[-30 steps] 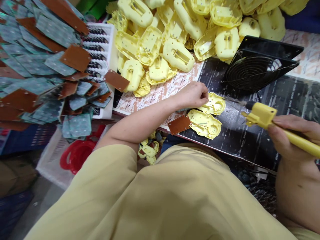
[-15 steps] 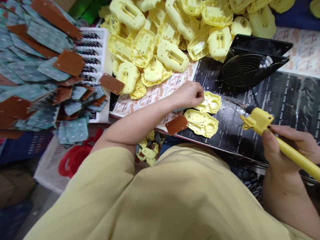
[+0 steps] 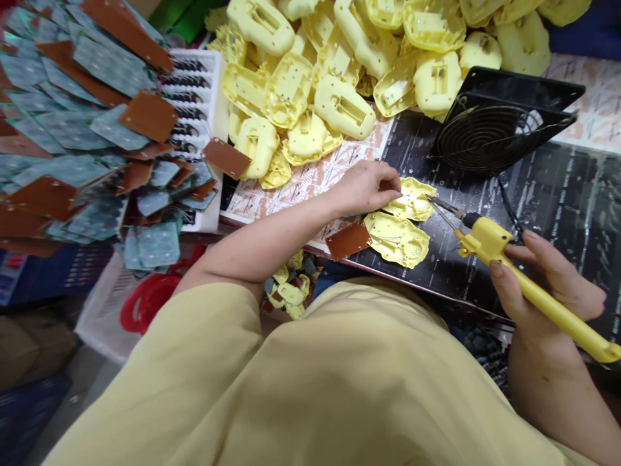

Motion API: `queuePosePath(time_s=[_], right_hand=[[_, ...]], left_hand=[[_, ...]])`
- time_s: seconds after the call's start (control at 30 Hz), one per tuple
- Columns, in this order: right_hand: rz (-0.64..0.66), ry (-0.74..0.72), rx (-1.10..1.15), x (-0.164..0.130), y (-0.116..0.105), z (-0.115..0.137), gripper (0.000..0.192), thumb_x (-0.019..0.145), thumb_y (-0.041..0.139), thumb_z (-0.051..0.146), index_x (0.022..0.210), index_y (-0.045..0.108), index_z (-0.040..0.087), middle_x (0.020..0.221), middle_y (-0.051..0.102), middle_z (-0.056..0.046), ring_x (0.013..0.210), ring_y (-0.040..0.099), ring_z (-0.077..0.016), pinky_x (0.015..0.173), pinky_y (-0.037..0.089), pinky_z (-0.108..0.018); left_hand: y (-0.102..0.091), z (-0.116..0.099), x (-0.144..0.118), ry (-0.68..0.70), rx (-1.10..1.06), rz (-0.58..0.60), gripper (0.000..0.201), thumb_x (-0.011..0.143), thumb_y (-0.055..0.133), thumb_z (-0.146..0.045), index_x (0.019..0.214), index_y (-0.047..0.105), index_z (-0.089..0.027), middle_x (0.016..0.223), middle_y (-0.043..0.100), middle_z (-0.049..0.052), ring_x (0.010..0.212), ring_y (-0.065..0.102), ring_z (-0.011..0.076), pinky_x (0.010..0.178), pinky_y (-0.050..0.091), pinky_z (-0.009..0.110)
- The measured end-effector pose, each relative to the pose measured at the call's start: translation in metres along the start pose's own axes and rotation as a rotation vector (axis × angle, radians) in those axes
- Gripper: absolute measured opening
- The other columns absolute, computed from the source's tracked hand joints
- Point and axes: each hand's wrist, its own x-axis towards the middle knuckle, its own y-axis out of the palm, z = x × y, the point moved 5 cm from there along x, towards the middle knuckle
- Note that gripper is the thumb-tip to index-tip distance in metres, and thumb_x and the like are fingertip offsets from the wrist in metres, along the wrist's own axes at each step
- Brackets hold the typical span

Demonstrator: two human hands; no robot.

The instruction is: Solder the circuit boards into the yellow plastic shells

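My right hand [image 3: 548, 285] is wrapped round a yellow soldering iron [image 3: 490, 238] with a thin wire guide beside its tip. The tip reaches the right part of the upper yellow plastic shell [image 3: 416, 199]; whether it touches cannot be told. At that shell's left side my left hand [image 3: 371, 184] has its fingers pinched together, and whatever they hold is too small to make out. Just below lies a second yellow shell [image 3: 398, 239], inner side up, with thin wires in it. A brown circuit board [image 3: 348, 241] rests against its left end.
Yellow shells [image 3: 344, 107] are heaped at the back. A black fan [image 3: 485, 136] stands at the back right. On the left, circuit boards [image 3: 111, 126] are piled over a white foam tray [image 3: 206, 77]. Below the bench edge is a red plastic thing [image 3: 148, 301].
The soldering iron has moved left, its tip now over the upper shell. My left hand stays pinched at that shell. The whole view has shifted slightly.
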Motion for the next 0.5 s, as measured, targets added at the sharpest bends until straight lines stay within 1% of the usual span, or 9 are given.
queuePosePath(time_s=[0.03, 0.1, 0.17, 0.23, 0.3, 0.4, 0.5], right_hand=[[0.0, -0.035, 0.009, 0.002, 0.001, 0.004, 0.05, 0.089, 0.092, 0.024, 0.137, 0.079, 0.03, 0.113, 0.087, -0.005, 0.08, 0.085, -0.024, 0.069, 0.071, -0.027], [0.03, -0.053, 0.042, 0.008, 0.006, 0.011, 0.044, 0.09, 0.091, 0.021, 0.132, 0.08, 0.028, 0.107, 0.087, -0.003, 0.079, 0.084, -0.021, 0.07, 0.07, -0.024], [0.059, -0.07, 0.105, 0.014, 0.011, 0.018, 0.031, 0.09, 0.09, 0.019, 0.119, 0.082, 0.026, 0.097, 0.086, -0.001, 0.075, 0.083, -0.0188, 0.068, 0.069, -0.023], [0.085, -0.095, 0.152, 0.018, 0.016, 0.024, 0.019, 0.09, 0.09, 0.018, 0.105, 0.08, 0.026, 0.09, 0.085, 0.001, 0.07, 0.081, -0.0182, 0.063, 0.068, -0.023], [0.109, -0.099, 0.154, 0.02, 0.02, 0.025, 0.014, 0.092, 0.088, 0.018, 0.095, 0.076, 0.026, 0.088, 0.084, 0.001, 0.07, 0.081, -0.0186, 0.063, 0.068, -0.024], [0.15, -0.087, 0.132, 0.02, 0.026, 0.023, 0.012, 0.098, 0.083, 0.021, 0.092, 0.073, 0.026, 0.088, 0.084, 0.0, 0.073, 0.082, -0.0189, 0.065, 0.069, -0.026], [0.17, -0.112, 0.123, 0.02, 0.028, 0.021, 0.011, 0.098, 0.084, 0.023, 0.094, 0.075, 0.028, 0.09, 0.084, 0.001, 0.074, 0.082, -0.0179, 0.066, 0.069, -0.025]], left_hand=[[0.001, 0.0, 0.0, 0.004, 0.024, 0.024, 0.017, 0.091, 0.072, -0.02, 0.1, 0.085, -0.019, 0.102, 0.083, 0.005, 0.098, 0.076, 0.021, 0.096, 0.057, 0.034], [0.002, -0.001, 0.001, 0.011, 0.076, 0.061, 0.017, 0.089, 0.071, -0.018, 0.098, 0.085, -0.02, 0.106, 0.083, 0.005, 0.102, 0.076, 0.0224, 0.1, 0.057, 0.035], [0.002, -0.003, 0.001, 0.009, 0.109, 0.081, 0.017, 0.089, 0.071, -0.018, 0.097, 0.085, -0.02, 0.107, 0.082, 0.005, 0.104, 0.076, 0.0233, 0.102, 0.057, 0.036], [0.003, -0.006, 0.001, 0.004, 0.129, 0.094, 0.017, 0.089, 0.07, -0.019, 0.098, 0.085, -0.019, 0.107, 0.082, 0.006, 0.104, 0.077, 0.0242, 0.102, 0.058, 0.037], [0.003, -0.009, 0.001, -0.002, 0.152, 0.1, 0.019, 0.089, 0.069, -0.019, 0.099, 0.086, -0.019, 0.107, 0.082, 0.006, 0.105, 0.077, 0.0251, 0.103, 0.058, 0.038], [0.003, -0.013, 0.002, -0.019, 0.188, 0.106, 0.022, 0.089, 0.067, -0.018, 0.1, 0.086, -0.019, 0.106, 0.083, 0.007, 0.106, 0.077, 0.0263, 0.103, 0.057, 0.04], [0.004, -0.014, 0.003, -0.026, 0.206, 0.116, 0.022, 0.088, 0.067, -0.019, 0.1, 0.086, -0.019, 0.106, 0.083, 0.007, 0.107, 0.077, 0.0273, 0.104, 0.057, 0.041]])
